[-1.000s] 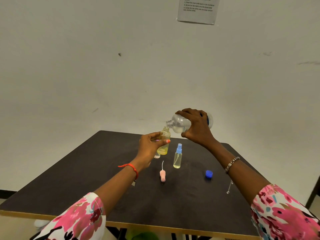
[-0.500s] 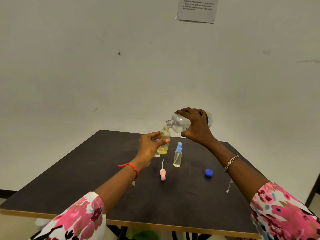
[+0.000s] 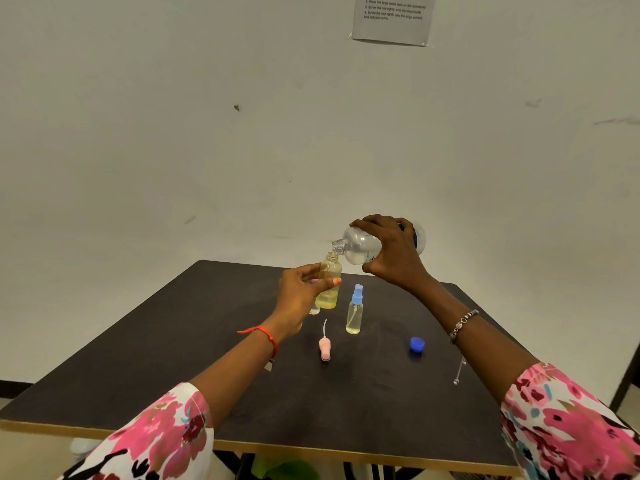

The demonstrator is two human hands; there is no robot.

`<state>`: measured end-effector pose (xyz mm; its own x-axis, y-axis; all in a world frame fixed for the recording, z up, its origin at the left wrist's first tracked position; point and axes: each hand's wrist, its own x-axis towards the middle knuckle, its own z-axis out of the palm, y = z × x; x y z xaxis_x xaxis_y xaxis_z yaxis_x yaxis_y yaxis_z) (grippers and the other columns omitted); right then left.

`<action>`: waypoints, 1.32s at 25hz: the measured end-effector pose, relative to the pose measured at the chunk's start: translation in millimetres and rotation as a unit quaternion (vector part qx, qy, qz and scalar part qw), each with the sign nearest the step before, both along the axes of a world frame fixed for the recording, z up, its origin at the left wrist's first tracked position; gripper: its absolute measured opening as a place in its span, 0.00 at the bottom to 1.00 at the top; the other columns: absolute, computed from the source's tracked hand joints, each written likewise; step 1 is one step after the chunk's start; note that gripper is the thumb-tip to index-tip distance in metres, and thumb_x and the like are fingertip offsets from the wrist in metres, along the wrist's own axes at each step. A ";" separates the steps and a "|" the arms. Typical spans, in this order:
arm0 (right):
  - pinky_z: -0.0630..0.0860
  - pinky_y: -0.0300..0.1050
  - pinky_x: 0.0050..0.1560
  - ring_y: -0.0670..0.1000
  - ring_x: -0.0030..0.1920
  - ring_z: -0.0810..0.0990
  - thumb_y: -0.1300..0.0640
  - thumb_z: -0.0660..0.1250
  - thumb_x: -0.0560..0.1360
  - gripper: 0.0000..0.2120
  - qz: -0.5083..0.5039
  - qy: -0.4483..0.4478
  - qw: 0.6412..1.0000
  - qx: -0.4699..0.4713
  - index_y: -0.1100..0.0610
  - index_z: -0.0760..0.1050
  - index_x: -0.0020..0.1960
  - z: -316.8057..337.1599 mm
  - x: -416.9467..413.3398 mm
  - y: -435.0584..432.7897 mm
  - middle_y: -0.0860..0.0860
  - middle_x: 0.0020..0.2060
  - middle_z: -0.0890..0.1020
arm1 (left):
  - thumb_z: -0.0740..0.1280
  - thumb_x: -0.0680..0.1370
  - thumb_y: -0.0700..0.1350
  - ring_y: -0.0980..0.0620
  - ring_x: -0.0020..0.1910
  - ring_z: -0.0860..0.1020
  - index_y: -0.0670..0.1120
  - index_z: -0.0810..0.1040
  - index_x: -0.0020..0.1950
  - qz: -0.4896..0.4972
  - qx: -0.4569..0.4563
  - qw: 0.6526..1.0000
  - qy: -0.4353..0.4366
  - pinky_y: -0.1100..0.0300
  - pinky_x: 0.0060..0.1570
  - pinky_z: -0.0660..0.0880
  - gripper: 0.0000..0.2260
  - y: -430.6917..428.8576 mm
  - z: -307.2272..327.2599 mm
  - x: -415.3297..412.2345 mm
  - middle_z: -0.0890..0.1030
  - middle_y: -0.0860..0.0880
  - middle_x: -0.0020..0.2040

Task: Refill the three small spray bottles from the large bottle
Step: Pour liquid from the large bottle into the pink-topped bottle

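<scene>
Clasping large bottle (image 3: 356, 245) in right grip (image 3: 394, 258), pinching uncapped yellow bottle (image 3: 329, 289) in left grip (image 3: 301, 292), pouring behind blue-capped bottle (image 3: 355, 313); next, probably levelling off before overflow.

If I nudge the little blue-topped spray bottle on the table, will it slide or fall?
Probably tips: the spray bottle is tall and narrow on a small base. It looks like light clear plastic, so easy to lift. Once down, its round body may roll.

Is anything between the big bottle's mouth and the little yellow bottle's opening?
Nothing visible. The large clear plastic bottle in the right hand tips its uncapped mouth over the small yellow-filled bottle's open neck, held by the left hand.
</scene>
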<state>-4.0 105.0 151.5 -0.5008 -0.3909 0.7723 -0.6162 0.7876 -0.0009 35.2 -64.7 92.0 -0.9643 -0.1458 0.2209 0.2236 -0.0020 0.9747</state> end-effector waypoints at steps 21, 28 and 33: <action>0.58 0.54 0.63 0.56 0.57 0.75 0.56 0.67 0.58 0.29 0.003 -0.012 1.000 0.001 0.55 0.74 0.60 -1.8 2.6 -3.3 0.53 0.55 0.79 | 0.73 0.69 0.39 0.46 0.60 0.76 0.41 0.74 0.63 0.004 0.003 1.000 0.000 0.48 0.60 0.75 0.23 -1.1 -0.7 5.8 0.79 0.43 0.61; 0.58 0.54 0.62 0.56 0.57 0.75 0.56 0.67 0.58 0.29 0.002 -0.010 1.000 0.003 0.54 0.74 0.60 -1.6 4.3 -4.8 0.53 0.54 0.79 | 0.73 0.69 0.39 0.47 0.59 0.76 0.41 0.74 0.63 0.006 0.001 1.000 0.003 0.49 0.60 0.74 0.23 -2.1 -0.7 7.4 0.78 0.43 0.61; 0.58 0.54 0.62 0.57 0.57 0.75 0.57 0.67 0.58 0.29 0.007 -0.008 1.000 0.002 0.55 0.74 0.59 -2.0 4.2 -4.4 0.54 0.54 0.79 | 0.73 0.69 0.39 0.50 0.56 0.76 0.41 0.74 0.63 0.003 0.004 1.000 0.007 0.51 0.60 0.75 0.23 -1.9 -0.5 8.1 0.79 0.43 0.61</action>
<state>0.2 100.5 149.5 -0.5065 -0.4010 0.7633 -0.6278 0.7784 -0.0077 43.3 -66.6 91.5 -0.9603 -0.1527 0.2336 0.2376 -0.0080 0.9713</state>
